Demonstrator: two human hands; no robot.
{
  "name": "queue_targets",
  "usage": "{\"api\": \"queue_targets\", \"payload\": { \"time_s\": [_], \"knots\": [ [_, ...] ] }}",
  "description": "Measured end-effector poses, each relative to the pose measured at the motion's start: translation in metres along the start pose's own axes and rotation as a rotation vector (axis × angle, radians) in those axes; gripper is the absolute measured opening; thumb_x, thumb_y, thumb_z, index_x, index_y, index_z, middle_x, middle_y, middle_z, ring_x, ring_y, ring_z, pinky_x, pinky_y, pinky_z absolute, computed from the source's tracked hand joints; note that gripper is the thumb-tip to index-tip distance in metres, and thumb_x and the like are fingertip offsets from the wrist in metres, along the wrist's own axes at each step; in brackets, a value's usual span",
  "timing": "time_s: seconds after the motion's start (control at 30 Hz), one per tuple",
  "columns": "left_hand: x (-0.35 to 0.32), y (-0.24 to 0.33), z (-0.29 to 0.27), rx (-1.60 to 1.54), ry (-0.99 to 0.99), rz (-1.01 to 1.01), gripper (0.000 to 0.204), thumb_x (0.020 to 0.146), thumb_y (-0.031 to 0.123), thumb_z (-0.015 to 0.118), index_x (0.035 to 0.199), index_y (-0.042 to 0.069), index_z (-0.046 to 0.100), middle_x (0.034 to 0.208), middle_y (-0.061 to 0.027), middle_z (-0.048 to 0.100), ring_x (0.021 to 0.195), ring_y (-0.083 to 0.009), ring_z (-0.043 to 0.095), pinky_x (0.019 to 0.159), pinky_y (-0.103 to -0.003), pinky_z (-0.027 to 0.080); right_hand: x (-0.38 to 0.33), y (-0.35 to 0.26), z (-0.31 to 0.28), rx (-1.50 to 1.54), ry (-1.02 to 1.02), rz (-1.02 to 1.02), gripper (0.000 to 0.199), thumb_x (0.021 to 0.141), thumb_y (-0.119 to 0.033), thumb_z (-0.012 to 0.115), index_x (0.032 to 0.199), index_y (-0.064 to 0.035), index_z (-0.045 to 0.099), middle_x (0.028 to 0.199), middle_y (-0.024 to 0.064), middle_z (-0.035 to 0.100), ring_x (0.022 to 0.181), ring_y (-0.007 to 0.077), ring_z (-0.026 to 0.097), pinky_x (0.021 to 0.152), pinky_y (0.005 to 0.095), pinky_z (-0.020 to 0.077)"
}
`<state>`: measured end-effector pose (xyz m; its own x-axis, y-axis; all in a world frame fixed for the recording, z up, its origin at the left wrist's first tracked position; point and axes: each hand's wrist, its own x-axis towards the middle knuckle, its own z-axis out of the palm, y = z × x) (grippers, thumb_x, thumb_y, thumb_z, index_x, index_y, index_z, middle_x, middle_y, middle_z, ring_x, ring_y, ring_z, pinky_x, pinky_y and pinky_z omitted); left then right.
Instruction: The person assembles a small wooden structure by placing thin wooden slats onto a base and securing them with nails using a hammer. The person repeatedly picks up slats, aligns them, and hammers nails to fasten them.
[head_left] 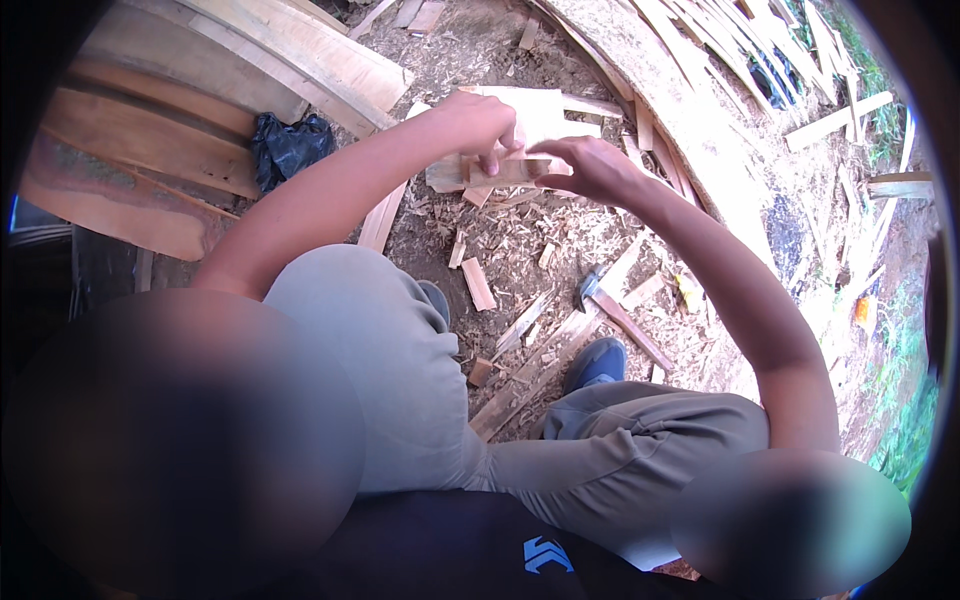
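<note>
Brown earth ground (425, 235) is strewn with pale wood shavings; broad brown wooden planks (150, 130) are stacked at the left; a short, pale rectangular wooden block (515, 173) is held low over it, ahead of the feet; its right end is pinched by the right hand (597, 170); the left hand (488, 122) is arched, fingers lowered onto the block, whether gripping cannot be told.

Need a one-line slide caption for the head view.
Left hand and right hand at a short wooden piece, with a hammer lying among wood shavings.
</note>
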<state>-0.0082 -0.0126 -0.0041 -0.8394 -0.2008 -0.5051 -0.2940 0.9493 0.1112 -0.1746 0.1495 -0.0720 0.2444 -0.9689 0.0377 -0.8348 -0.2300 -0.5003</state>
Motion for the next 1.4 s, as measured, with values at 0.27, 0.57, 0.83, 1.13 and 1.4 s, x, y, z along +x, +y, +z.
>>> {"api": "queue_targets", "payload": {
  "time_s": [0.27,0.57,0.83,1.13,1.4],
  "knots": [
    [-0.008,-0.004,0.004,-0.002,0.036,0.023,0.048,0.072,0.037,0.089,0.117,0.025,0.079,0.096,-0.0107,0.077,0.093,-0.0282,0.074,0.079,-0.042,0.055,-0.009,-0.012,-0.076,0.302,0.038,0.450,0.030,0.098,-0.017,0.043,0.104,0.0042,0.064,0.104,0.0199,0.065,0.100,0.0303,0.063,0.092,0.0428,0.0478],
    [-0.009,-0.005,0.009,0.088,0.064,0.081,0.047,0.071,0.037,0.090,0.115,0.022,0.079,0.103,-0.0084,0.077,0.098,-0.0281,0.074,0.083,-0.041,0.057,-0.040,-0.083,-0.097,0.542,0.045,0.561,0.028,0.107,-0.008,0.051,0.134,-0.0017,0.055,0.110,0.0124,0.072,0.104,0.0212,0.069,0.087,0.0362,0.0558],
    [-0.011,0.007,0.014,0.129,0.120,0.034,0.050,0.073,0.033,0.090,0.121,0.022,0.076,0.108,-0.0085,0.077,0.101,-0.0281,0.074,0.083,-0.042,0.058,-0.046,-0.082,-0.115,0.316,0.265,0.346,0.014,0.099,-0.002,0.063,0.111,-0.0008,0.069,0.096,0.0091,0.073,0.089,0.0175,0.071,0.080,0.0315,0.0584],
    [-0.017,-0.011,0.001,0.005,0.037,0.015,0.063,0.072,0.040,0.088,0.132,0.032,0.071,0.105,-0.0119,0.076,0.100,-0.0292,0.073,0.087,-0.042,0.056,-0.034,-0.069,-0.076,0.530,0.265,0.329,0.014,0.097,-0.009,0.069,0.108,0.0003,0.068,0.101,0.0113,0.076,0.096,0.0182,0.074,0.089,0.0322,0.0586],
    [0.001,-0.011,0.000,-0.117,-0.071,-0.011,0.063,0.067,0.036,0.091,0.128,0.030,0.073,0.103,-0.0092,0.079,0.088,-0.0194,0.073,0.081,-0.036,0.057,-0.020,-0.019,0.021,0.594,0.397,0.261,0.014,0.101,-0.013,0.065,0.109,-0.0019,0.066,0.109,0.0116,0.075,0.109,0.0226,0.072,0.096,0.0375,0.0589]
  ]
}}
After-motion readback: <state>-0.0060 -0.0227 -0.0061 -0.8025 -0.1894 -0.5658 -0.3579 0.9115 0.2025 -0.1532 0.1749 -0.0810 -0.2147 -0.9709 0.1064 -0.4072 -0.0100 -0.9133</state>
